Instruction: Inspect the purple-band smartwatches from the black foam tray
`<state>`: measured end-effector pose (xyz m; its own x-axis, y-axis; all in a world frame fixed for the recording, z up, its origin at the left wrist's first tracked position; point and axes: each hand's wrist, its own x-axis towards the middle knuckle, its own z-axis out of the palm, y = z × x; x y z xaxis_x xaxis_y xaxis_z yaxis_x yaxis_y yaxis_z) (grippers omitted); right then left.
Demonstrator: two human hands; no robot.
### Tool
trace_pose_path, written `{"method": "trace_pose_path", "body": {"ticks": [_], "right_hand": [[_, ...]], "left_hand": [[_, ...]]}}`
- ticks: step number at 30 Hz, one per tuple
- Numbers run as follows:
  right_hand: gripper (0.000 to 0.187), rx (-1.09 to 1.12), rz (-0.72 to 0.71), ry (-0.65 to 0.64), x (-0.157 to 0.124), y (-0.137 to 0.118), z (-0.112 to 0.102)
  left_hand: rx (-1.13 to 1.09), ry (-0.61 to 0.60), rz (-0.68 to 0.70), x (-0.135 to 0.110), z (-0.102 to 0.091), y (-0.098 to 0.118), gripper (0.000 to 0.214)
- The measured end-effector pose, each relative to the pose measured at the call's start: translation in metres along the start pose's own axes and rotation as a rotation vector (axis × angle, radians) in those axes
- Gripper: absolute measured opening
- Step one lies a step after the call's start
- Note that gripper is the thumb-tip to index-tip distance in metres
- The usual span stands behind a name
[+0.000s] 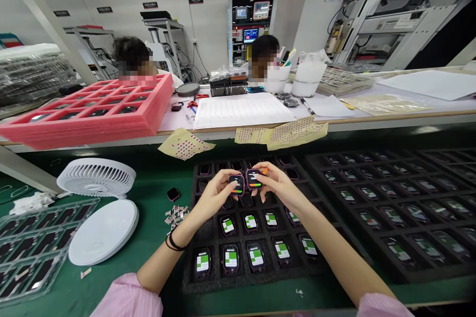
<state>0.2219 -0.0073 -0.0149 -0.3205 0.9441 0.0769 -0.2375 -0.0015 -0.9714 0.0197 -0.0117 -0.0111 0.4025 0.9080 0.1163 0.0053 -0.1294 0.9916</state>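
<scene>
My left hand (pixel 213 193) is closed on a small smartwatch body (pixel 237 184) with a lit screen. My right hand (pixel 277 183) grips a second watch body (pixel 254 179), held side by side with the first. Both hover over a black foam tray (pixel 193 262) whose near pockets hold several watch bodies with green-and-white screens (pixel 231 257). The far pockets of that tray look empty or dark.
A second black tray (pixel 394 208) of watch bodies lies to the right. A white desk fan (pixel 97 177), a white round disc (pixel 104 230) and clear plastic trays (pixel 29 242) are on the left. A pink foam tray (pixel 89 114) sits on the raised shelf. Two people sit beyond.
</scene>
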Motion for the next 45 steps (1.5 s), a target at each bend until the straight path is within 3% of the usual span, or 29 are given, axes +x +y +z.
{"method": "trace_pose_path", "body": {"ticks": [5,15,24,35,45], "right_hand": [[0.049,-0.030,-0.019,-0.048,-0.001,0.000,-0.003],[0.045,0.126,0.001,-0.068,-0.001,-0.004,-0.001],[0.039,-0.044,-0.070,0.009,-0.001,0.000,-0.001],[0.036,-0.082,-0.091,-0.044,0.001,0.006,-0.001],[0.029,-0.113,-0.067,0.017,0.002,0.005,-0.002]], "left_hand": [[0.006,0.010,-0.032,-0.001,-0.002,0.004,0.038],[-0.320,-0.146,-0.058,-0.006,-0.009,0.014,0.060],[0.100,0.045,0.077,-0.002,-0.007,0.005,0.047],[0.103,0.093,0.079,0.002,-0.005,-0.002,0.040],[0.057,0.091,0.090,0.003,-0.005,0.000,0.036]]}}
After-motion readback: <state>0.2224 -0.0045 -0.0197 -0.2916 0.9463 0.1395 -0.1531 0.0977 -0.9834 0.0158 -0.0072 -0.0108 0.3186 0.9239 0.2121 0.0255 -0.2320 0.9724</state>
